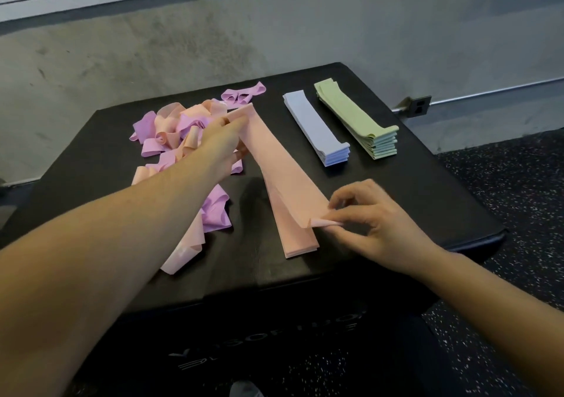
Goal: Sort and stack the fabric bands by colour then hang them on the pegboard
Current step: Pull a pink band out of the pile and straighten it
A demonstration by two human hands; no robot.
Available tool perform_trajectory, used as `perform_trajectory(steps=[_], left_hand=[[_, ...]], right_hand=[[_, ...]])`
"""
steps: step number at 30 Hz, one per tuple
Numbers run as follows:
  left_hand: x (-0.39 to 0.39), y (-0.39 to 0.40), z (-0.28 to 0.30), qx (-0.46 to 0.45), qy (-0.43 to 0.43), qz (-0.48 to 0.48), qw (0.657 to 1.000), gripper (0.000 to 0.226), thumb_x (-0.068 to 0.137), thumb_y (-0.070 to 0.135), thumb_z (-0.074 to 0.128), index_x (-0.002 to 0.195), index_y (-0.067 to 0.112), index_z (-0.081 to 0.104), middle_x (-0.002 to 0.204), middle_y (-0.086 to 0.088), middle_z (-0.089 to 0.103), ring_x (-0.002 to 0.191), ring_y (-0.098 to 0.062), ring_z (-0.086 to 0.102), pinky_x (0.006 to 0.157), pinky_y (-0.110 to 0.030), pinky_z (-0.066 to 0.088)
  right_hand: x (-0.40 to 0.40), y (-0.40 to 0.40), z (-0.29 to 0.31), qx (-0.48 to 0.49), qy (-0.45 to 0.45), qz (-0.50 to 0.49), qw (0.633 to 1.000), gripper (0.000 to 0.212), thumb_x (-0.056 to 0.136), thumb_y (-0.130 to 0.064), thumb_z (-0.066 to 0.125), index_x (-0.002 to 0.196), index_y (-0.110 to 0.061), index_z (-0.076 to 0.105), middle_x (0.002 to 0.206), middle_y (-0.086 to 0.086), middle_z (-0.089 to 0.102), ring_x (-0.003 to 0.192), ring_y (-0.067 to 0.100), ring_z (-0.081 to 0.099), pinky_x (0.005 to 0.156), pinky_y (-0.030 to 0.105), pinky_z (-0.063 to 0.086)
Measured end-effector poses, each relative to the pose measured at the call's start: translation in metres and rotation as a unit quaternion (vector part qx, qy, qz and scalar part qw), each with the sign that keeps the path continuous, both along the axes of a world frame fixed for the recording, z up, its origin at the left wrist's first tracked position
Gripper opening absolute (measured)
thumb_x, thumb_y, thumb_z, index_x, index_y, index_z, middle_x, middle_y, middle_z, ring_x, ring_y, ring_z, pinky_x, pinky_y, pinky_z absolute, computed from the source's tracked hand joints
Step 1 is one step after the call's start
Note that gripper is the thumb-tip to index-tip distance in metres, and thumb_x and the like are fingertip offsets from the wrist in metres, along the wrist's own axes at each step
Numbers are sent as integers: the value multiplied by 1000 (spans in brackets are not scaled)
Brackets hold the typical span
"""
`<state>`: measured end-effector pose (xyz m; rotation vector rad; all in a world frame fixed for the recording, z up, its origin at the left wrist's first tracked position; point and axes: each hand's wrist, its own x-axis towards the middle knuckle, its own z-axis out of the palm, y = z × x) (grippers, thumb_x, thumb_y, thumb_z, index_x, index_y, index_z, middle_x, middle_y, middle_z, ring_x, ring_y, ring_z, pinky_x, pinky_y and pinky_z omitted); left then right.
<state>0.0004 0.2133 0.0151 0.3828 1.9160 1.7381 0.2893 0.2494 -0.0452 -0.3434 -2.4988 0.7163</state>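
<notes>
- A peach band [283, 167] is stretched out flat and lifted, its far end pinched by the left hand [224, 140] and its near end, slightly curled over, by the right hand [370, 216].
- Beneath it lies a short peach stack [297, 241], squared up on the table [412, 189].
- The blue stack [317, 128] sits further back, flat and tidy (top band's near end turned up).
- Just beside it, to the right, is the taller green stack [358, 119], lying at the same angle.
- On the left, an unsorted heap [183, 140] of lilac and peach bands, curled and tangled.
</notes>
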Motion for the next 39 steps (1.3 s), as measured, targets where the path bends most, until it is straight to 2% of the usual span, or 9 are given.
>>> perform_trajectory(steps=[4,7,12,14,18,27,32,35,39], left_hand=[[-7,11,-13,-54,43,-30,997,23,97,31,68,118,23,61,113,-1,67,100,-19,69,96,-45,57],[-14,16,-25,-69,54,-36,995,18,96,34,69,111,27,63,109,2,68,98,-19,69,95,-44,56],[-24,25,-39,-106,72,-37,991,26,98,38,65,120,25,64,111,3,62,94,-18,61,81,-34,54],[-28,29,-43,-111,77,-43,990,25,99,37,64,120,23,64,108,3,62,83,-13,57,70,-29,49],[-30,37,-46,-125,98,-46,986,23,98,38,65,116,25,63,103,4,62,83,-15,59,66,-27,49],[-36,49,-54,-188,173,-72,964,23,94,30,72,114,24,61,116,-1,60,95,-19,59,63,-26,47],[-34,46,-45,-193,211,-59,956,44,91,31,75,129,25,52,119,-1,57,97,-19,63,68,-28,56],[-32,33,-37,-154,234,-59,958,31,95,28,70,122,23,56,115,-2,61,86,-15,63,60,-24,51],[-28,-4,-26,-122,270,-69,953,11,100,24,61,111,21,61,102,2,64,78,-8,57,61,-19,45]], right_hand=[[-18,5,-9,31,29,38,998,29,91,-32,70,117,-21,75,96,-13,69,92,5,56,81,31,52],[-28,8,-13,39,35,60,997,24,91,-34,69,111,-22,76,96,-14,69,93,8,56,80,38,50],[-37,9,-21,127,40,99,986,15,93,-36,68,100,-27,78,112,-7,66,110,15,53,92,33,40],[-40,12,-25,138,22,124,982,15,94,-35,69,102,-27,78,108,-8,66,107,13,53,92,33,41],[-42,15,-30,159,-24,152,975,16,93,-35,72,106,-29,78,103,-9,68,102,7,54,93,24,37],[-44,14,-31,126,-87,163,975,18,93,-42,65,105,-35,75,103,-14,64,98,3,54,84,27,44],[-43,12,-29,103,-86,151,979,21,92,-47,65,106,-34,75,104,-15,64,99,2,54,83,21,42],[-42,10,-26,52,-69,130,988,24,92,-44,63,108,-31,74,104,-15,64,99,4,55,85,27,45],[-42,8,-23,-11,-48,95,994,25,92,-39,59,109,-27,73,99,-13,65,97,10,59,85,34,50]])
